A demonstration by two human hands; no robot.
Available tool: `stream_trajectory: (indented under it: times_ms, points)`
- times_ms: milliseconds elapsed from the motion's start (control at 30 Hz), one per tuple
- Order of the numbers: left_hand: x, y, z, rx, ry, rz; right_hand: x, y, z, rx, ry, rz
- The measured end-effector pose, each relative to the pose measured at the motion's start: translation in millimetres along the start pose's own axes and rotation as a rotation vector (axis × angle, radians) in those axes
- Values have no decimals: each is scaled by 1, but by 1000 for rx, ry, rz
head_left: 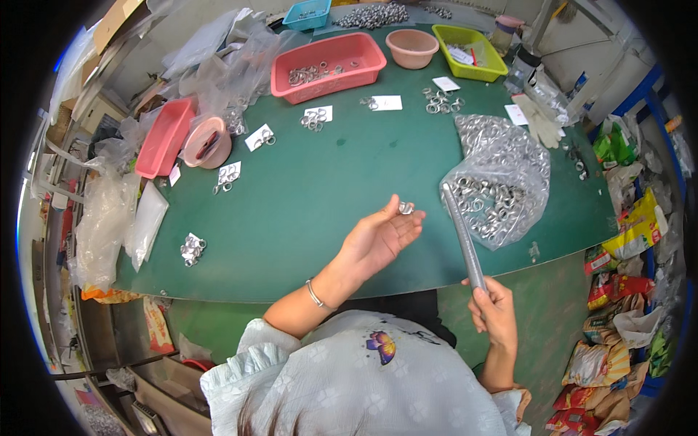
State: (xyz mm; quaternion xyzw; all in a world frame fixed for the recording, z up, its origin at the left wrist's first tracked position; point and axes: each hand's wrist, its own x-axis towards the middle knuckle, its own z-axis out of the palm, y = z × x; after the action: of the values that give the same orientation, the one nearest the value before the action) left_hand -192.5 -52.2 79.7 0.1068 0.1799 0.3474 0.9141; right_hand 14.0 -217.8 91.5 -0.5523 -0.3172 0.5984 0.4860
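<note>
Between the thumb and fingertips of my left hand [374,243] is a small silver ring [406,208], held up over the green table [349,203]; it may be more than one. My right hand [493,309], at the table's front edge, is wrapped around the thick end of a grey tapered ring mandrel [464,236]. The mandrel slants up and to the left, its bare thin tip in front of a clear plastic bag [534,185]. Many loose silver rings [494,207] fill that bag, which lies with its mouth toward me.
Small ring piles with white paper slips sit across the table, such as a near-left pile [193,249]. Behind them stand a large pink basin [331,87], a round pink bowl [412,49] and a yellow-green tray [469,54]. Snack packets [596,363] crowd the right side.
</note>
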Motion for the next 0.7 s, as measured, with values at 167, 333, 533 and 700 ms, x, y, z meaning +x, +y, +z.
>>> stream_trajectory:
  times_ms: [167,333,533,700]
  points:
    - [104,11,-50,1016,264,530,9,15,-5,26,198,-13]
    - [227,39,-39,1715,319,776,14,31,-14,10,313,-36]
    - [316,54,-56,1901,477,912,17,34,-22,61,393,-32]
    - [302,50,-44,1903,596,937,24,36,-24,33,421,-53]
